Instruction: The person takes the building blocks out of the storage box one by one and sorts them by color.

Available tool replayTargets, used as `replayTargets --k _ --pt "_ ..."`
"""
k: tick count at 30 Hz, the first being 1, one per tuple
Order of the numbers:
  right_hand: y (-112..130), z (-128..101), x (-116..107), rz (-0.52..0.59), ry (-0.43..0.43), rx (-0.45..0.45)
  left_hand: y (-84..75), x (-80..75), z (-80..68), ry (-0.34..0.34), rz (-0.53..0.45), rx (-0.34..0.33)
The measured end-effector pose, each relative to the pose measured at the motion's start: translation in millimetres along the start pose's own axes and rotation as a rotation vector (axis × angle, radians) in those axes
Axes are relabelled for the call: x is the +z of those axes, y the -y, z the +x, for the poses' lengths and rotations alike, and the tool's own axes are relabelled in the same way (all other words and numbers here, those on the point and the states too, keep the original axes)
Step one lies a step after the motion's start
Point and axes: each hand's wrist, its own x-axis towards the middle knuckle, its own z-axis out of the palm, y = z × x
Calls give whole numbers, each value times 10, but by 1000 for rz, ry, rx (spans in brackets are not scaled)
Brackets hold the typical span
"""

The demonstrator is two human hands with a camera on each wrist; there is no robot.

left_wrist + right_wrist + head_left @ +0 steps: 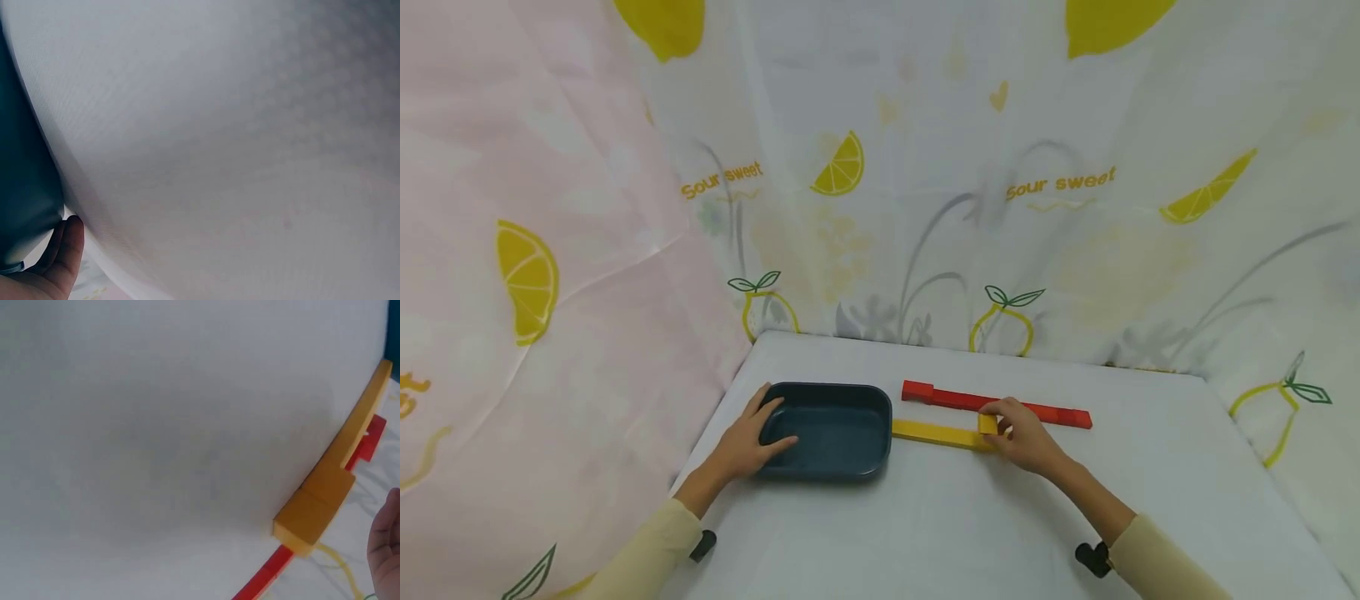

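A dark blue-green rectangular dish (826, 477) lies on the left part of the table. My left hand (747, 440) grips its left side, thumb reaching over the inside; curled fingers (72, 247) show beside the dish wall in the left wrist view. From the dish's right side a row of yellow blocks (936, 432) runs rightward. At the row's right end my right hand (1026, 437) pinches a yellow block (988, 424) between thumb and forefinger. In the right wrist view, thicker yellow blocks (305, 515) form that end, and only part of the hand (386, 540) shows.
Behind the yellow row lies a roughly parallel row of red blocks (958, 400), with a larger red block (917, 391) at its left end. A white cloth covers the table (925, 533). Lemon-printed curtains (917, 167) rise at the back and sides.
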Motion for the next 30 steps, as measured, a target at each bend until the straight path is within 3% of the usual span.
replayTargets --k 16,22,30 --pt "-396 -262 -343 -119 -73 82 29 -9 40 19 -6 6" --pt "-557 -362 -386 -144 -7 183 5 -21 64 34 -20 0" --pt "-661 -361 -341 -152 143 320 20 -29 57 28 -16 -5"
